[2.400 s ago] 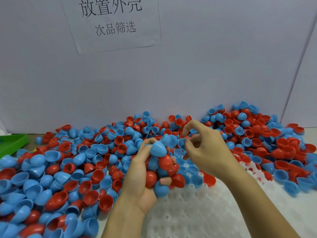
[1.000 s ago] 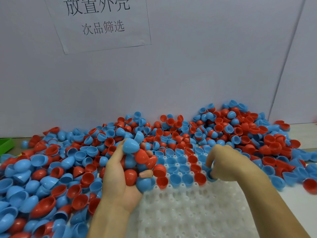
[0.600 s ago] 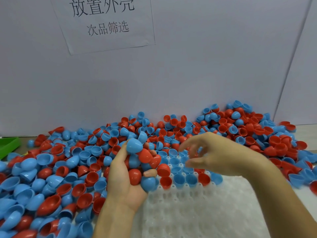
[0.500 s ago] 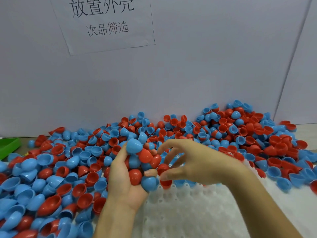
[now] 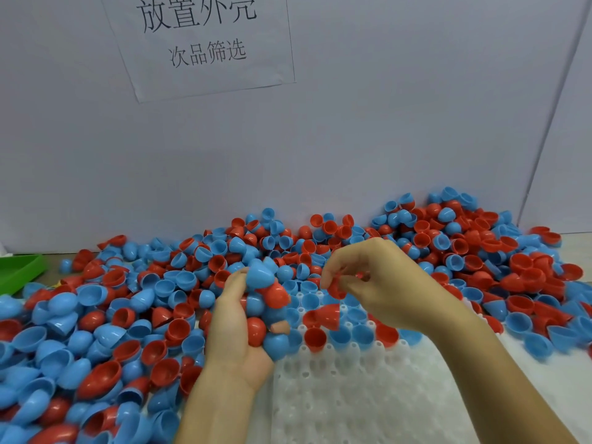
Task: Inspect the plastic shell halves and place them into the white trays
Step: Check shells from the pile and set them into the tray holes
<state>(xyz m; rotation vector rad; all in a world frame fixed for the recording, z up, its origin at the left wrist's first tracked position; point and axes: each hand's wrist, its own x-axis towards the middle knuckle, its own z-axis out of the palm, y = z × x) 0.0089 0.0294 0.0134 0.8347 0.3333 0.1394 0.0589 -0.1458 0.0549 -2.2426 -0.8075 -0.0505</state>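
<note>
- Over the far rows of the white tray [image 5: 368,395] – right hand [image 5: 381,283] pinches a red shell half [image 5: 336,288] between thumb and fingertips, held just above the filled pockets.
- Left hand [image 5: 237,334] is curled round a handful of shell halves [image 5: 266,302], blue and red mixed, at the tray's left edge; top blue one sits high and looks loosely held.
- Tray: only the far rows hold shells, mostly blue, a few red; one red half [image 5: 323,315] lies tipped across pockets, not seated. Near pockets are bare.
- Loose pile of shells [image 5: 128,302] surrounds the tray left, behind and right, up against the wall [image 5: 384,139]. Green bin [image 5: 19,270] at far left edge. Paper sign [image 5: 205,40] on the wall.
- Handling, my read: thin hard plastic – very light, stiff, smooth and slippery on the dome. Best hold is a rim pinch, thumb inside and finger outside, so the cup can go in open side up.
- Risk: the crowded left handful could shed a shell onto the tray.
- Step: inspecting the pinched red half before seating it; task looks early, most pockets unfilled.
</note>
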